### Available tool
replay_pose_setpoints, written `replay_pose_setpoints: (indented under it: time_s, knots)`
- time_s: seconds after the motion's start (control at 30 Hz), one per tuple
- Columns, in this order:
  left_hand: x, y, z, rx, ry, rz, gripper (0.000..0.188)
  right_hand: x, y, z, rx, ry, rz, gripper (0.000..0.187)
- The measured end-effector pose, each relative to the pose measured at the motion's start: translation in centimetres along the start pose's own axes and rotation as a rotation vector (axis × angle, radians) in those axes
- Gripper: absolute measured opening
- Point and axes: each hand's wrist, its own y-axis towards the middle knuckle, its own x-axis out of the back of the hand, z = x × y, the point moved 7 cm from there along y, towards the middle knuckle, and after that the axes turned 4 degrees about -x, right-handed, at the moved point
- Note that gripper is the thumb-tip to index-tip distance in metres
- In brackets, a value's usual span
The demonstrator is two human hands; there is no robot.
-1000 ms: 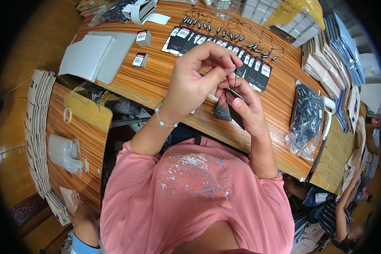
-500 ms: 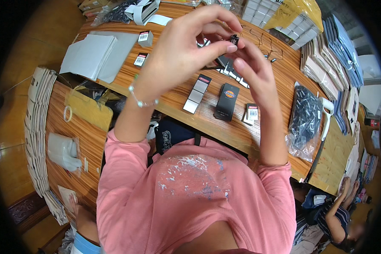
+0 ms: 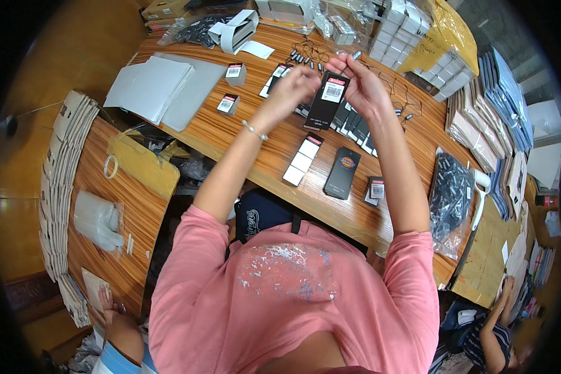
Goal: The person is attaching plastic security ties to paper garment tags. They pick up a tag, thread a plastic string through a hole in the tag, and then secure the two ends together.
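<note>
A black hang tag [image 3: 321, 112] with a white barcode label and red band is held up over the table. Pinched fingers of my right hand [image 3: 368, 90] are at its top edge; whether they grip the card or its string is hard to make out. My left hand [image 3: 293, 93], smeared by motion, is just left of the tag. Below lie a row of black tags [image 3: 358, 132], partly hidden, a pile of black tags with a round logo [image 3: 341, 173], a strip of white labels [image 3: 303, 159] and a small pile of labelled cards [image 3: 374, 190].
Black strings [image 3: 305, 55] with small tips lie at the far side. Small label stacks [image 3: 228, 104] and white sheets [image 3: 146, 90] are left. A plastic bag of black strings [image 3: 450, 196] and a white-handled tool [image 3: 479, 196] lie right, near folded garments [image 3: 477, 115]. Other people sit at both lower sides.
My hands have moved apart and the small black piece pinched between them no longer shows. The hang tag now hangs upright between them. The view has shifted, so the table appears lower.
</note>
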Motion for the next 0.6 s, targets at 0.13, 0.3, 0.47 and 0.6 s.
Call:
replay_pose_setpoints:
  time_s: [0.13,0.3,0.47,0.6]
  knots:
    - [0.1,-0.8,3.4,0.115,-0.011,-0.005,0.02,1.2,1.1,-1.8,-0.071,-0.004,-0.044,0.025]
    - [2.1,-0.2,5.1,0.023,0.085,-0.053,0.016,1.9,2.8,-1.8,-0.045,-0.172,-0.007,0.023]
    - [2.5,0.5,4.6,-0.024,0.092,-0.069,0.011,1.6,4.7,-2.3,-0.045,-0.248,0.001,0.02]
    - [3.0,1.8,4.2,-0.09,0.269,-0.078,0.031,0.6,6.3,-1.3,-0.02,-0.314,-0.007,0.018]
